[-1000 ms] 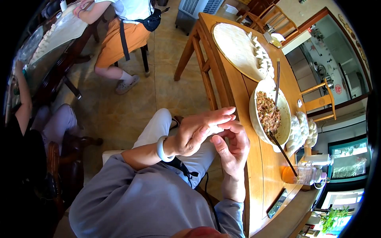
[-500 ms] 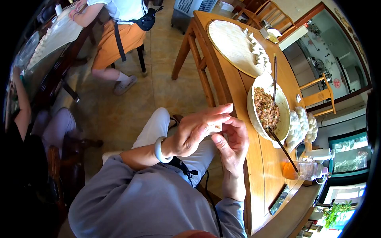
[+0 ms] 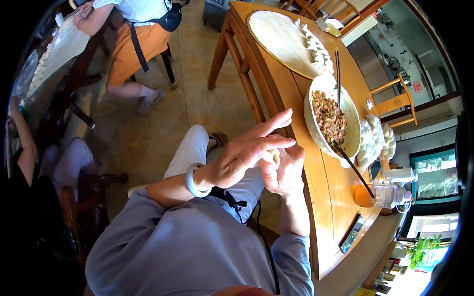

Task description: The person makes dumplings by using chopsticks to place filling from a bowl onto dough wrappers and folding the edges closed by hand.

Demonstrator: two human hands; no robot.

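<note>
A small pale dumpling (image 3: 274, 157) is between my two hands, above my lap and beside the table edge, mostly covered by fingers. My left hand (image 3: 240, 159), with a pale bangle at the wrist, cradles it from the left; its upper fingers stretch outward and apart. From the right, my right hand (image 3: 285, 170) pinches the dumpling, thumb up and fingers curled in. Closest to the hands on the table is a white bowl (image 3: 351, 153) of minced filling (image 3: 329, 118), with chopsticks (image 3: 338, 79) and another dark stick leaning in it.
Beyond the bowl, a round floured board (image 3: 276, 39) carries a row of dumplings (image 3: 316, 49). Filled plastic bags (image 3: 370, 143), a jar of orange liquid (image 3: 368, 196) and a phone (image 3: 351, 233) lie along the table (image 3: 321, 197). At left, other people work at another table (image 3: 69, 47).
My right fingers have curled in tighter around the dumpling, and my left fingers have spread further apart. The whole view has shifted slightly.
</note>
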